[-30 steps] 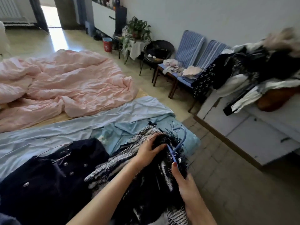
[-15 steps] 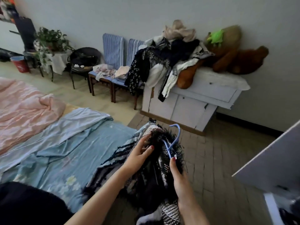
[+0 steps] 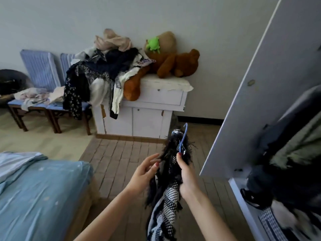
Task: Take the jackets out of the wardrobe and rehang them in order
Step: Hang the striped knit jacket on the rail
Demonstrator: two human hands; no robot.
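Observation:
A black-and-white tweed jacket [image 3: 167, 197] with a frayed black trim hangs from a blue hanger [image 3: 183, 138] over the tiled floor. My right hand [image 3: 185, 176] grips the jacket's collar and the hanger's neck, with the hook pointing up. My left hand [image 3: 145, 171] is beside the jacket's left edge, fingers relaxed and just touching the fringe. The wardrobe [image 3: 284, 171] stands at the right with its white door [image 3: 260, 84] swung open; dark and olive garments hang blurred inside it.
A bed with a blue sheet [image 3: 40, 193] fills the lower left. A white cabinet [image 3: 139, 115] against the wall carries a heap of clothes [image 3: 104, 66] and plush toys [image 3: 173, 63]. Two blue chairs [image 3: 43, 94] with laundry stand to its left.
The view has swung right from the bed toward the wardrobe. The jacket has been lifted off the bed and now hangs in the air; my left hand has come off its collar.

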